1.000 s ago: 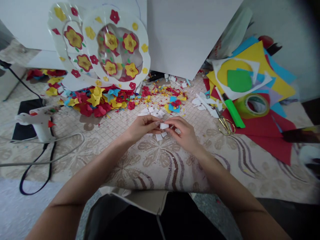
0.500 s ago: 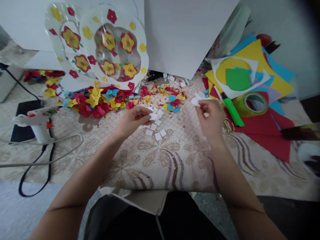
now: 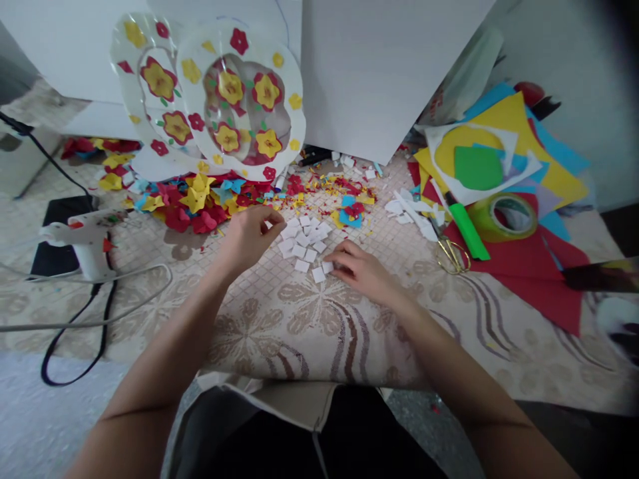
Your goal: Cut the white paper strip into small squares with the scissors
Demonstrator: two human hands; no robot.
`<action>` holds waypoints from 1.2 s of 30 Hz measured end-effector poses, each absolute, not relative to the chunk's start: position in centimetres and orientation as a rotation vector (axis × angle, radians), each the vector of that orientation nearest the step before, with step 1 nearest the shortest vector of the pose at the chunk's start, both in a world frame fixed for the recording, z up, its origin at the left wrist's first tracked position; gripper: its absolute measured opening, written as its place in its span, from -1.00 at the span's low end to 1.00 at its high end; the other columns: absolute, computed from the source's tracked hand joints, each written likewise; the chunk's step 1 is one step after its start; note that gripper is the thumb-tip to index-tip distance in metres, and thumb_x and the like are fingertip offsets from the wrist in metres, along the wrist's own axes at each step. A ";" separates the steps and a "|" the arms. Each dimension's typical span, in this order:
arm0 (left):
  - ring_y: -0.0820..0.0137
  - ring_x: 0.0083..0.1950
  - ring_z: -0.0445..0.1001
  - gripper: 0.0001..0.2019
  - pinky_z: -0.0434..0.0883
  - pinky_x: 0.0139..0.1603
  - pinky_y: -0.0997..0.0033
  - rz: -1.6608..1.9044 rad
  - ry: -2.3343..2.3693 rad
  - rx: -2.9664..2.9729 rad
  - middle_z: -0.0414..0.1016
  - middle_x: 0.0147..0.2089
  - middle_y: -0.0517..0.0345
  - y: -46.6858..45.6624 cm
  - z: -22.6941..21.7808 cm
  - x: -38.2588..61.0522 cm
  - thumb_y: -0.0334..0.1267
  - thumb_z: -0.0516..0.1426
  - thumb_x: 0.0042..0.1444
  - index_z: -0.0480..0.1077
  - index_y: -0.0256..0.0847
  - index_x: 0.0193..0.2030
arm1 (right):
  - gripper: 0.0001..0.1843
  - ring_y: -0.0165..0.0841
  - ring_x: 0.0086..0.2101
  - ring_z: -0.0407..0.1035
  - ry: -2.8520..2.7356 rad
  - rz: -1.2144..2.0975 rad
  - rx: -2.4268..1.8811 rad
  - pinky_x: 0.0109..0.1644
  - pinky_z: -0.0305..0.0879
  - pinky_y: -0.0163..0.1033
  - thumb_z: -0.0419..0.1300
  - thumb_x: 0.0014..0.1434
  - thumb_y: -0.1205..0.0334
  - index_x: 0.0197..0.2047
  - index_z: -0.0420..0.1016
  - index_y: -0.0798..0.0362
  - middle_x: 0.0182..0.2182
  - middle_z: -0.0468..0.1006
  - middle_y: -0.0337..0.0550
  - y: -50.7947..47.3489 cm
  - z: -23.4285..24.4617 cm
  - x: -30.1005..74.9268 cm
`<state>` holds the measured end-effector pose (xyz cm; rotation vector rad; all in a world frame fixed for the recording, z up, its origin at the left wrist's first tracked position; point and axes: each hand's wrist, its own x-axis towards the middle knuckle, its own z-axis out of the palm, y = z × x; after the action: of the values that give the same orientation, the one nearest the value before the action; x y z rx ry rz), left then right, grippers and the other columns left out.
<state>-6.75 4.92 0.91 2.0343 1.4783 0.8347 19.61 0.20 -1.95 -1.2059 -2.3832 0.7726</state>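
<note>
Several small white paper squares (image 3: 303, 241) lie in a loose cluster on the patterned mat (image 3: 309, 319). My left hand (image 3: 248, 234) hovers at the cluster's left edge, fingers curled and pinched; what they hold I cannot make out. My right hand (image 3: 360, 267) rests low on the mat, its fingertips touching a white square (image 3: 327, 267) at the cluster's near right side. A heap of red, yellow and blue paper flowers (image 3: 194, 203) lies just beyond my left hand.
Two white flower-decorated boards (image 3: 219, 100) lean against a white panel (image 3: 379, 73). A glue gun (image 3: 84, 239) with cables lies at the left. Scissors (image 3: 449, 249), a green marker (image 3: 466, 226), a tape roll (image 3: 502, 213) and coloured paper sheets (image 3: 519, 153) lie at the right.
My right hand came back from the white scraps at the right down to the squares. My left hand lowered its white pieces onto the cluster and shifted slightly left.
</note>
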 end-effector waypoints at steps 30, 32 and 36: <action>0.37 -0.38 0.44 -0.83 0.33 -0.34 0.39 0.561 1.674 2.080 0.51 -0.34 0.05 5.0 0.2 -7.1 -0.19 0.14 0.17 0.38 -0.24 -0.37 | -0.83 -0.41 -0.37 0.43 -2.079 0.704 -1.134 -0.33 0.39 -0.30 0.12 0.28 0.27 -0.07 0.46 0.01 -0.20 0.53 -0.10 -0.6 -3.0 18.5; 0.39 -0.35 0.46 -0.90 0.36 -0.31 0.39 0.593 1.619 2.058 0.52 -0.22 0.01 4.8 0.0 -6.8 -0.27 0.12 0.16 0.38 -0.25 -0.24 | -0.82 -0.44 -0.37 0.42 -2.098 0.747 -1.095 -0.35 0.38 -0.32 0.14 0.28 0.26 -0.05 0.46 0.00 -0.16 0.52 -0.09 -0.9 -3.1 18.4; 0.38 -0.33 0.48 -0.88 0.39 -0.27 0.39 0.599 1.541 2.022 0.52 -0.29 0.08 4.7 -0.1 -6.4 -0.35 0.07 0.17 0.40 -0.23 -0.18 | -0.80 -0.44 -0.36 0.44 -2.115 0.793 -1.029 -0.34 0.40 -0.31 0.15 0.27 0.24 -0.04 0.47 -0.02 -0.15 0.52 -0.09 -0.9 -3.1 18.1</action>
<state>-6.43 4.71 -0.14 2.0224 1.5406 0.5990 18.10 -0.92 -3.05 -1.0289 -2.1151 0.7929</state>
